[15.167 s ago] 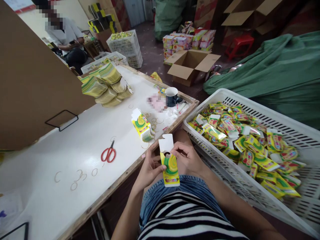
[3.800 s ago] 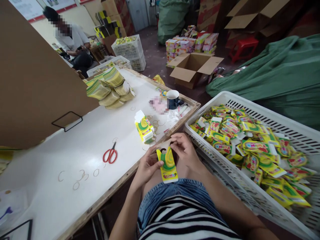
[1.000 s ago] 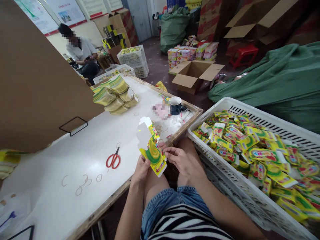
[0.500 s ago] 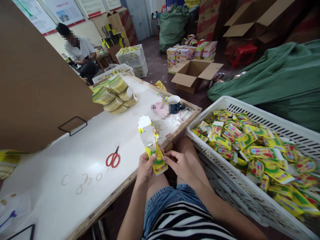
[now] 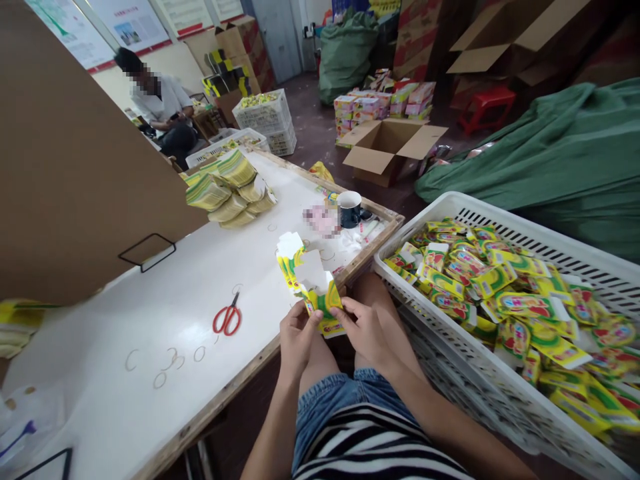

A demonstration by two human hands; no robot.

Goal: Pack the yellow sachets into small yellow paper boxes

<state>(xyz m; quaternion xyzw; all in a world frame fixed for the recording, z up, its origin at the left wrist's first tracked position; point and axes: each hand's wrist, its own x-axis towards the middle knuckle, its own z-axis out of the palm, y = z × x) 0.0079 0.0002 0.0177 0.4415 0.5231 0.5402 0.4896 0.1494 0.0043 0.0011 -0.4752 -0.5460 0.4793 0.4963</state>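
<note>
Between my hands, over my lap at the table edge, is a partly unfolded yellow and green carton (image 5: 323, 293) with white inner flaps. My left hand (image 5: 299, 331) grips its lower left side, thumb on the front. On the right side, my right hand (image 5: 361, 325) pinches the carton's edge between thumb and fingers. The carton's upper panels stand spread apart, and its lower end is partly covered by my fingers. Red-handled scissors (image 5: 227, 319) lie on the white table (image 5: 165, 313) to the left of my hands.
A white plastic basket (image 5: 453, 200) full of yellow cartons stands at my right. Bundled flat cartons (image 5: 230, 190), a dark mug (image 5: 349, 210) and several rubber bands (image 5: 199, 353) lie on the table. Beyond it are an open cardboard box (image 5: 385, 150) and a seated person (image 5: 163, 107).
The carton has been spread wider, with its panels now apart and its printed sides showing more. My right hand has moved slightly up along its right edge.
</note>
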